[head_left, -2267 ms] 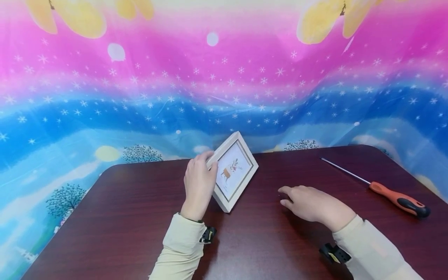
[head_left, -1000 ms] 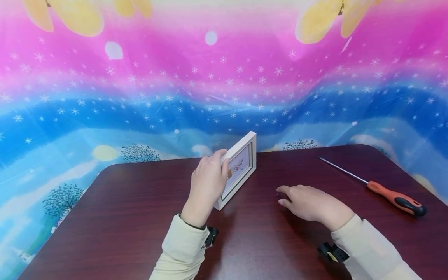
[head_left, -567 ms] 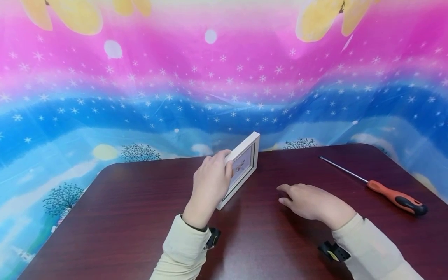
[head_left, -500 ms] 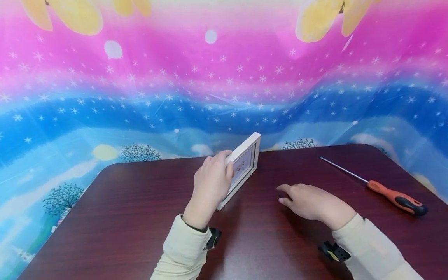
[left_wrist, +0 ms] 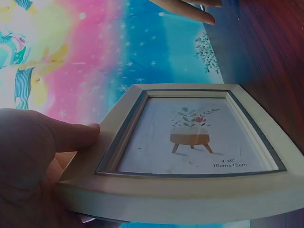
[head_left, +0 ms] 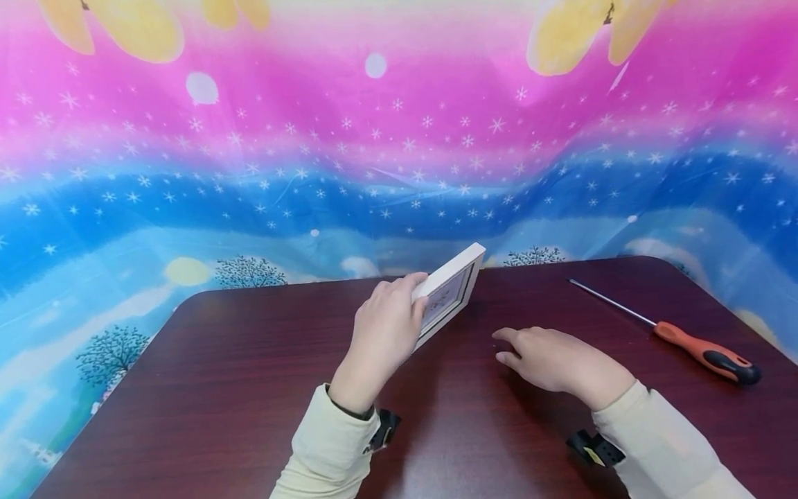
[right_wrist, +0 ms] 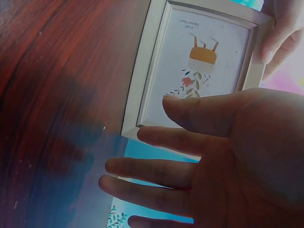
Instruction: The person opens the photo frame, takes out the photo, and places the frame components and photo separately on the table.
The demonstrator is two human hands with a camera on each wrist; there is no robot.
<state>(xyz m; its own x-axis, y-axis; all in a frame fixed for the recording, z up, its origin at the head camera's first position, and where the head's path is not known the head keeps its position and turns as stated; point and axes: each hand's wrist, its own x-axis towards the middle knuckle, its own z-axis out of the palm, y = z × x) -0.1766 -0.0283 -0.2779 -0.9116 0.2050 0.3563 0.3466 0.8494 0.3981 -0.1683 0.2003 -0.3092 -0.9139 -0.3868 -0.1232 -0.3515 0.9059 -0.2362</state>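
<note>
My left hand [head_left: 388, 322] grips a white picture frame [head_left: 450, 287] by its edge, thumb on the front face and the other fingers behind. In the head view the frame stands tilted and turned edge-on, its front angled to the right. The left wrist view shows its picture [left_wrist: 190, 133], a plant in a brown footed pot with "4"x6"" printed below. My right hand [head_left: 555, 360] is held just above the table to the right of the frame, with relaxed fingers and nothing in them. In the right wrist view its fingers [right_wrist: 156, 172] are spread apart.
A screwdriver [head_left: 695, 346] with an orange and black handle lies at the right side of the dark red-brown table [head_left: 249, 402]. Behind the table's far edge hangs a pink and blue cloth [head_left: 312, 159] printed with snowflakes and trees.
My left hand has moved right with the picture frame and turned it from facing me to nearly edge-on, its top leaning further right. The right hand and screwdriver have stayed in place.
</note>
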